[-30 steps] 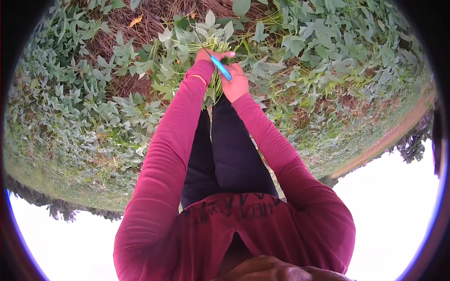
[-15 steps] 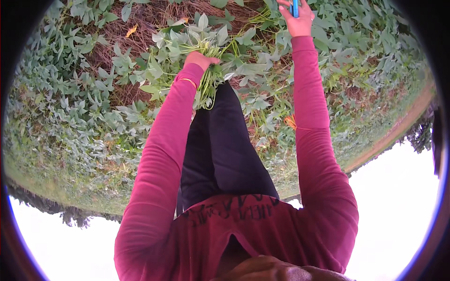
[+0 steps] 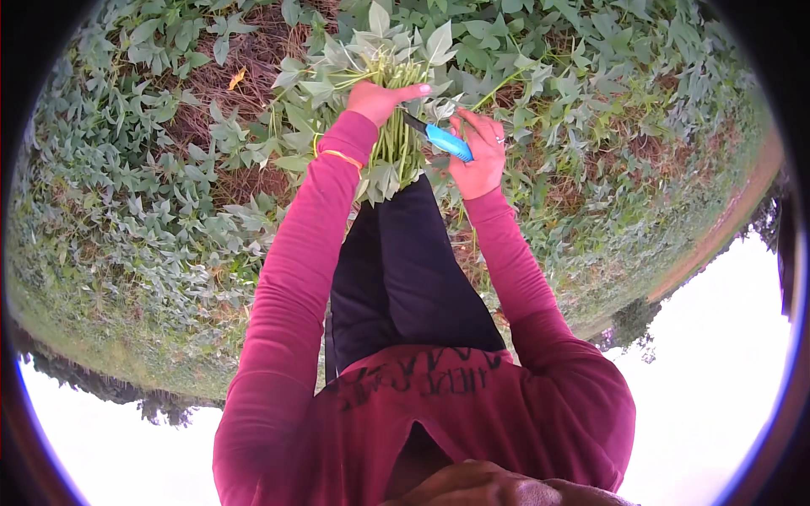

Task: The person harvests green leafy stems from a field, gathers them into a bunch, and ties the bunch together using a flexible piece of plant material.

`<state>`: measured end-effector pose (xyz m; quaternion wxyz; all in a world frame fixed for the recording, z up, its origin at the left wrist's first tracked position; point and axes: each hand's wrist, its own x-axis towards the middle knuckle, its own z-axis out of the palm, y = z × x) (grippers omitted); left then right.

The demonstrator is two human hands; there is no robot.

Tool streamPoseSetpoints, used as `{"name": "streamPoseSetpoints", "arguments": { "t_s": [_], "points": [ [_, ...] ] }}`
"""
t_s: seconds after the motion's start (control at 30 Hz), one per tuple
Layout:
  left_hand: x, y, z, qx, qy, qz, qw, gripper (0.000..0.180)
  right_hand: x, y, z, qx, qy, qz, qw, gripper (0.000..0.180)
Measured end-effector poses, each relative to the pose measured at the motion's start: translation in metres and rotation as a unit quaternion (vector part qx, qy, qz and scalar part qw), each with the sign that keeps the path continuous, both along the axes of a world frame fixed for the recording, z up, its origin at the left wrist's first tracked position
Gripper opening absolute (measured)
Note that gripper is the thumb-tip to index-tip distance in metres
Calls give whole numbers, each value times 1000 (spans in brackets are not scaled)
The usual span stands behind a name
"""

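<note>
- I see the left hand [image 3: 375, 102] wrapped around a bundle of leafy stems [image 3: 394, 152], just beyond the dark trousers [image 3: 422, 270].
- The right hand [image 3: 480, 162] grips a blue-handled knife [image 3: 448, 142], its blade beside the stems.
- Dark lettering [image 3: 462, 382] crosses the maroon shirt [image 3: 506, 430].

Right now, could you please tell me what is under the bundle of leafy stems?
The bundle of stems overlaps the dark trousers at its lower edge, and leafy plants show around it; whatever is beneath its middle is covered.
</note>
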<state>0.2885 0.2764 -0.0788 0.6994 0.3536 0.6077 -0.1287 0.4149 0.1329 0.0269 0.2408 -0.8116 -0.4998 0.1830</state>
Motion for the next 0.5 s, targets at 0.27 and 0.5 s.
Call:
{"name": "streamPoseSetpoints", "arguments": {
  "t_s": [0.27,0.5],
  "points": [
    [83,-43,-16,-15,-57,-209,976,84,71,-74,3,22,229,-378,896,20],
    [74,-42,-13,-34,-59,-227,972,91,159,-128,-147,-504,13,-271,820,57]
  ]
}}
